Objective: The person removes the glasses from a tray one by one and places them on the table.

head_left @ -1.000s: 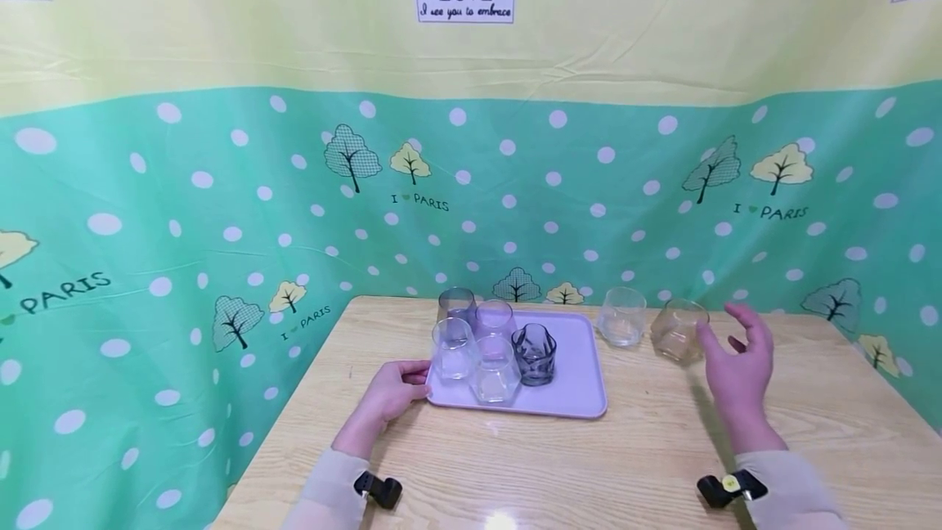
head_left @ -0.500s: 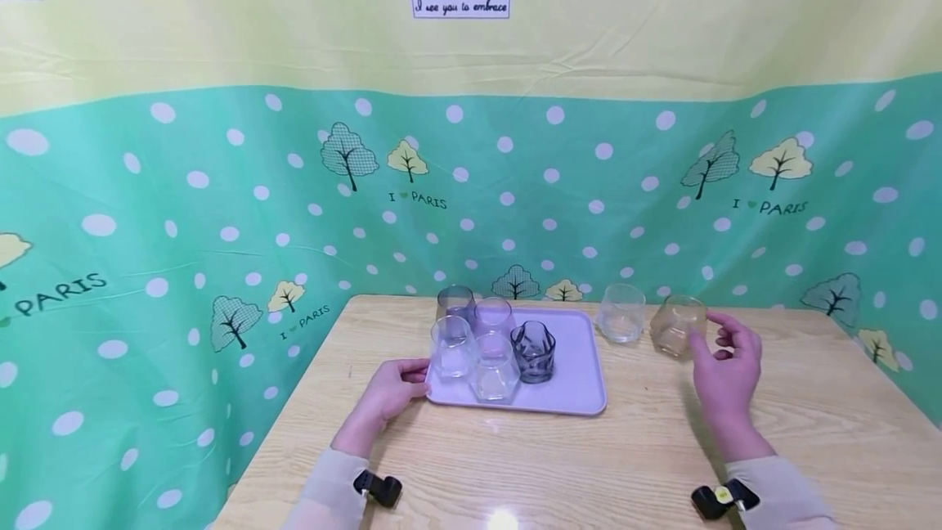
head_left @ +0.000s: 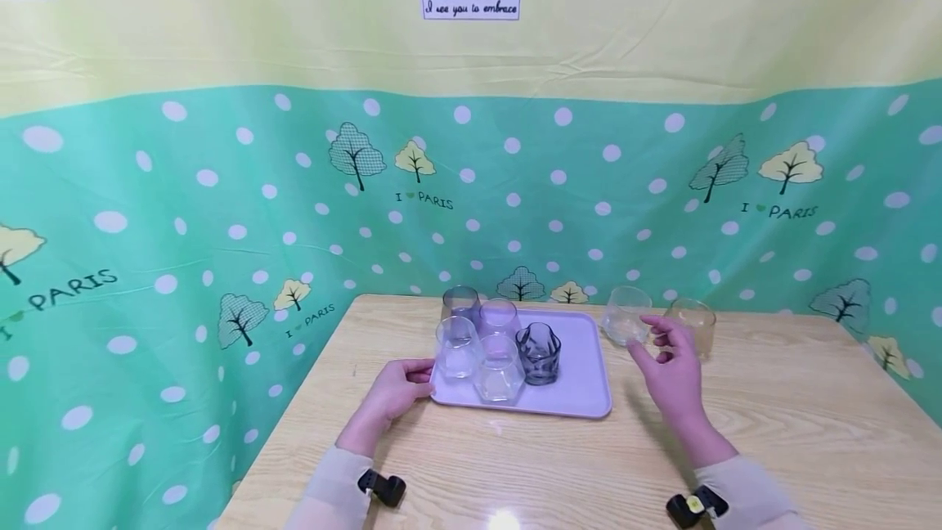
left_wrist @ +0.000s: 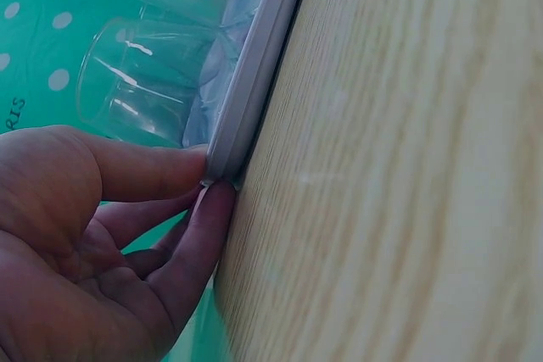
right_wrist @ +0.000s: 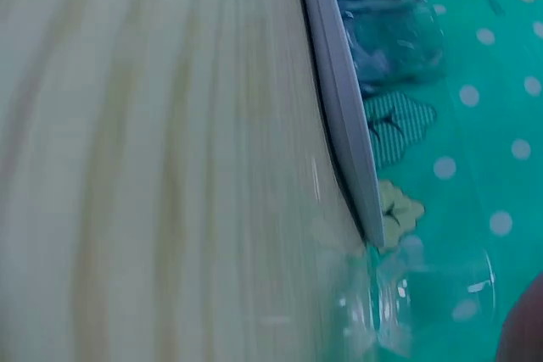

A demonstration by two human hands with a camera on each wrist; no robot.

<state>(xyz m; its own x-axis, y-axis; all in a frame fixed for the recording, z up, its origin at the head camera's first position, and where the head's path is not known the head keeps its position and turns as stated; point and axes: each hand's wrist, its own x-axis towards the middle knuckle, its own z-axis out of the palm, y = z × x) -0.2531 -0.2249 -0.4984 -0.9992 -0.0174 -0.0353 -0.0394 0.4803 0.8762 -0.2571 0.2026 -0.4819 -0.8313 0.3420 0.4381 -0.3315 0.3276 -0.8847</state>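
Observation:
My left hand [head_left: 397,389] pinches the left edge of a lilac tray [head_left: 581,383], thumb on the rim and fingers below it in the left wrist view. Several glasses stand on the tray: a dark faceted glass [head_left: 539,357], a clear angular glass [head_left: 500,383], a clear rounded glass [head_left: 455,354], a pinkish glass [head_left: 499,314] and a smoky glass [head_left: 461,299]. To the tray's right, my right hand [head_left: 675,375] reaches toward a clear tumbler [head_left: 622,317], thumb and fingers spread by its right side. In the right wrist view a fingertip [right_wrist: 524,332] shows apart from that tumbler.
An amber glass [head_left: 697,321] stands behind my right hand, partly hidden by it. Everything rests on a wooden table [head_left: 559,473]. A green and yellow patterned curtain [head_left: 412,252] hangs right behind the table's far edge.
My right hand has moved left, away from beside the amber glass to the clear tumbler. The amber glass now stands more upright. My left hand and the tray have kept their place.

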